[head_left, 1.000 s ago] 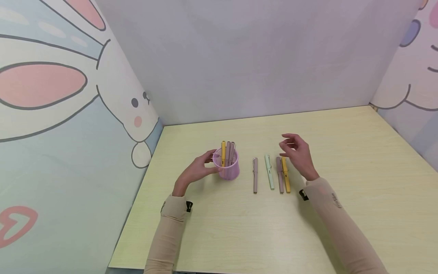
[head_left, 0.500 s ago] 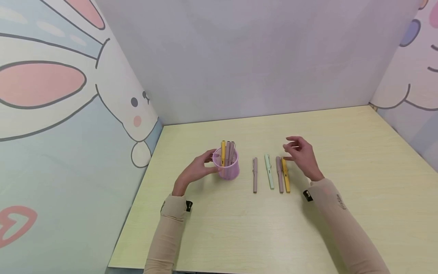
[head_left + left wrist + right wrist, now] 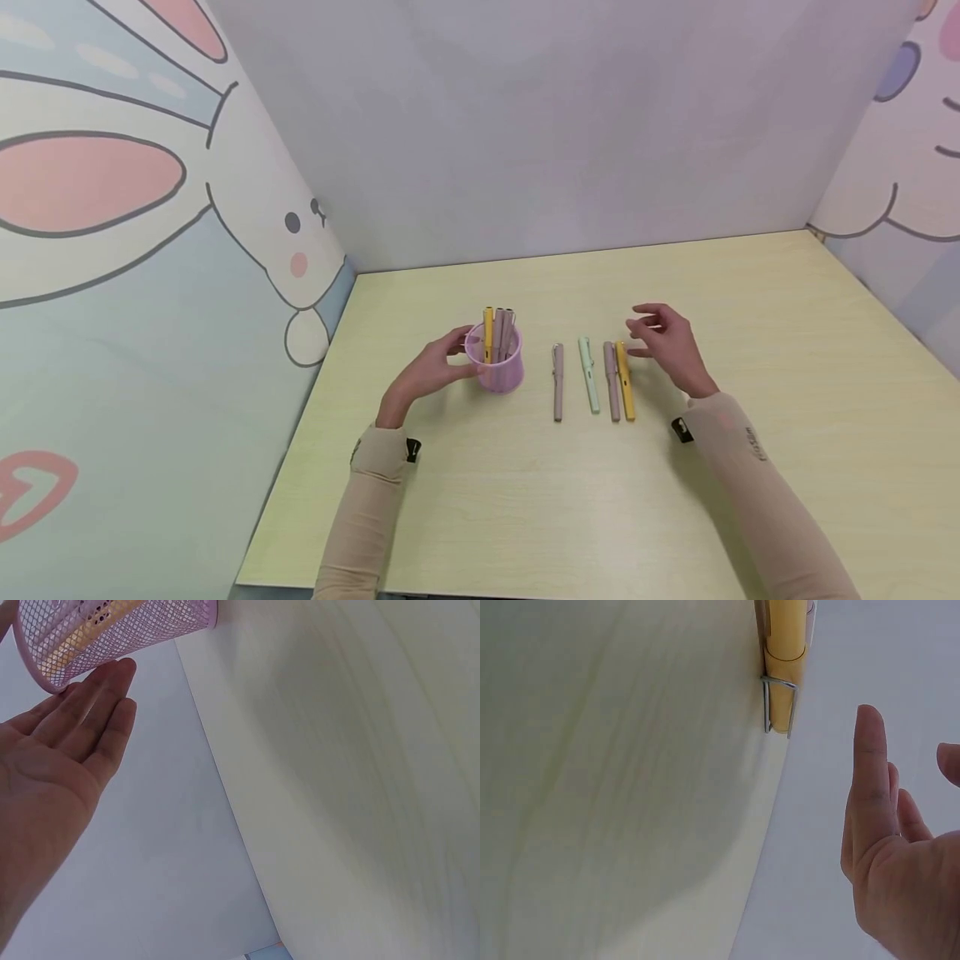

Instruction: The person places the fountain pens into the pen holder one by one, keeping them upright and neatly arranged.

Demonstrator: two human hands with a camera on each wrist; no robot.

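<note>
My left hand [image 3: 429, 371] holds a pink mesh pen cup [image 3: 504, 379] between thumb and fingers, near the rim. The left wrist view shows straight fingers [image 3: 97, 720] against the mesh wall. Standing in the cup are a yellow pen [image 3: 488, 327] and two mauve pens, caps up. To its right, a mauve pen [image 3: 558, 387], a mint green pen [image 3: 590, 379], another mauve pen [image 3: 612, 387] and a yellow pen [image 3: 626, 387] lie side by side. Just right of that yellow pen hovers my right hand [image 3: 677, 350], holding nothing, fingers relaxed.
The pale wooden table [image 3: 480, 517] meets a plain light wall [image 3: 570, 142] at the back. Along the left stands a wall with a painted rabbit [image 3: 262, 233]. A second painted figure [image 3: 870, 175] covers the right wall.
My right hand has drawn away to the right and slightly nearer, off the top of the yellow pen. The left hand and the cup stay in place.
</note>
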